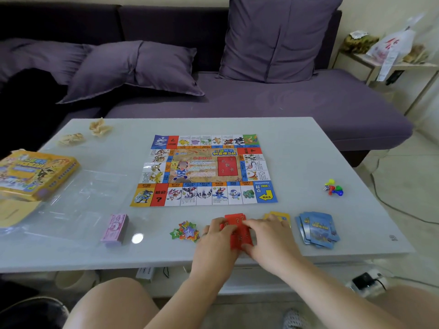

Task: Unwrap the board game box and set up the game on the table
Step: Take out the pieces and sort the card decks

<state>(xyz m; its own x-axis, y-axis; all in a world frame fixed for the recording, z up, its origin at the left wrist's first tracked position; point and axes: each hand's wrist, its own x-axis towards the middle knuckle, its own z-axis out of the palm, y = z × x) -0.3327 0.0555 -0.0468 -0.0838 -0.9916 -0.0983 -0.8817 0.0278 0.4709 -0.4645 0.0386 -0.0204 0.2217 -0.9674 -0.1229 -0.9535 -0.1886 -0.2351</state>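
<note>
We note a pale glass-topped table [332, 150] near; a purple sofa [285, 100] with cushions [142, 67] behind it; a small side table [380, 61] far right; light tiled floor [403, 186] at right.

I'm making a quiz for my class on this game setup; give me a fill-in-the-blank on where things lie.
1. Both hands, left hand and right hand, gather the ____ question-mark cards.
2. The fanned blue cards lie to the ____ of the hands.
3. The pink stack of paper money lies left of the colourful ____-shaped tokens.
4. The yellow game box sits at the table's ____ edge.

Missing words: red; right; star; left
</note>
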